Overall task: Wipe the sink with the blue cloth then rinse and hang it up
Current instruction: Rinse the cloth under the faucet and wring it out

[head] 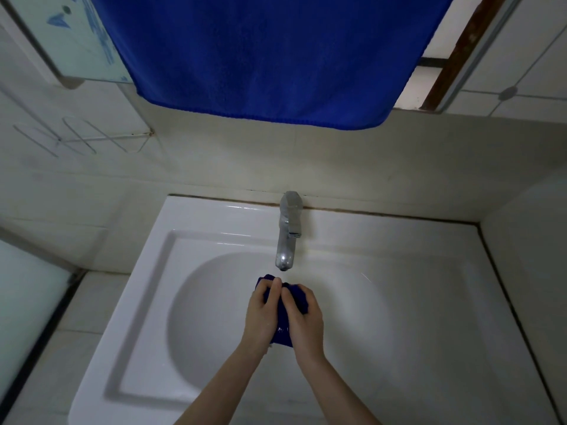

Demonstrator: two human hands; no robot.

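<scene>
Left hand (260,314) and right hand (306,320) both clenched round the bunched blue cloth (297,298), just below the tap (287,240) spout and above the sink (214,302) bowl. Probably the rinse-and-wring step: twist the two ends in opposite directions, squeezing firmly and staying low over the bowl to send drips inside. No running stream or pooled water to make out in the bowl.

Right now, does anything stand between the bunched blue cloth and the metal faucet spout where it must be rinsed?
Nothing visible does. The left hand and right hand grip the bunched dark blue cloth over the white ceramic sink, just below the chrome faucet spout, with only open air between.
</scene>
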